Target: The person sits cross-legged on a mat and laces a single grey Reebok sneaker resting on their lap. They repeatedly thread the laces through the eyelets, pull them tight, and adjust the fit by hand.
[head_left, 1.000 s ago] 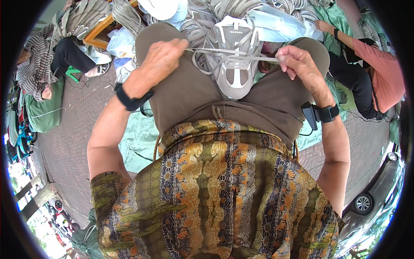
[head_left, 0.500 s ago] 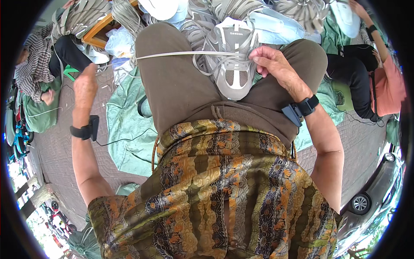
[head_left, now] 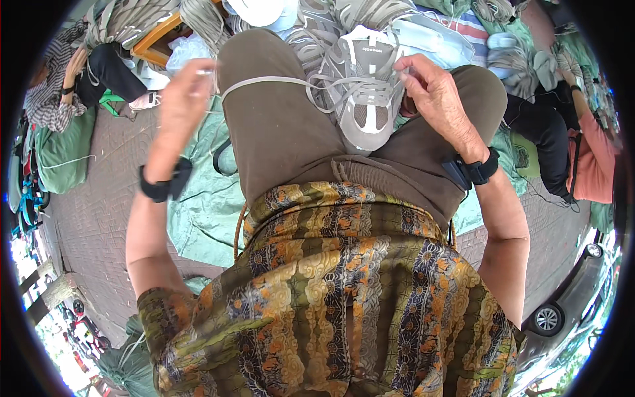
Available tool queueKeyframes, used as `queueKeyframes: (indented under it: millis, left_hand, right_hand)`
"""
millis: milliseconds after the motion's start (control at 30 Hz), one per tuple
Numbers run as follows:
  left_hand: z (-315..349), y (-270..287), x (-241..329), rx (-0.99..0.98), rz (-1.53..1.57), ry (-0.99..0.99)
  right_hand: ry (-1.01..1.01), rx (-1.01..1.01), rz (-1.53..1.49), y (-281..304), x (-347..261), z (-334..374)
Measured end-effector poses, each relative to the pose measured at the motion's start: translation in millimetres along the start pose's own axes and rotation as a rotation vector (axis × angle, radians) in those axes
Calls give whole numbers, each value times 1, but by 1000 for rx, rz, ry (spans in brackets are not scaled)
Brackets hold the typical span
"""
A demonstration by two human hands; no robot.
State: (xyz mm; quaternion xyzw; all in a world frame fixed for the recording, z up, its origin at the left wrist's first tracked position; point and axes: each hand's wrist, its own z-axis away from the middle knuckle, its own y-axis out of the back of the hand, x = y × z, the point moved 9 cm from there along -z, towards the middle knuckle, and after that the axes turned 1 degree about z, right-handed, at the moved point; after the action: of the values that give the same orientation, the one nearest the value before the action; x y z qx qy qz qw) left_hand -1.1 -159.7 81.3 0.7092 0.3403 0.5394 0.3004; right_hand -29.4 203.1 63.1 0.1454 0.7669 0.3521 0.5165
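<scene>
A grey and white sneaker [head_left: 367, 126] rests between my thighs with its toe toward me. A pale flat shoelace [head_left: 268, 81] runs from its lacing to the left, slack across my left thigh, and bends down at the knee's outer edge. My left hand [head_left: 186, 99] is raised just left of that knee, smeared by motion; whether its fingers hold the lace's end cannot be made out. At the sneaker's right side, my right hand [head_left: 433, 89] is closed, thumb and forefinger pinched on a shoelace beside the upper eyelets. Both wrists wear black straps.
More grey sneakers [head_left: 311, 33] and bundles of laces [head_left: 198, 23] are heaped beyond my knees, beside a wooden frame [head_left: 155, 41]. Green sheeting [head_left: 198, 218] covers paving by my legs. People sit at left [head_left: 49, 99] and right [head_left: 592, 159]. A grey car [head_left: 562, 304] stands at lower right.
My left hand has come right and up toward the knee, and the taut lace has gone slack. My right hand has shifted slightly up and right along the sneaker.
</scene>
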Motion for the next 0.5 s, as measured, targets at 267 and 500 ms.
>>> queueKeyframes:
  millis: [267,500]
  left_hand:
    - [-16,-185,131,-349,-178,-321]
    - [-25,-206,123,-290,-131,-369]
  right_hand:
    - [286,-195,428,-48,5,-22]
    - [114,-279,110,-35,17,-27]
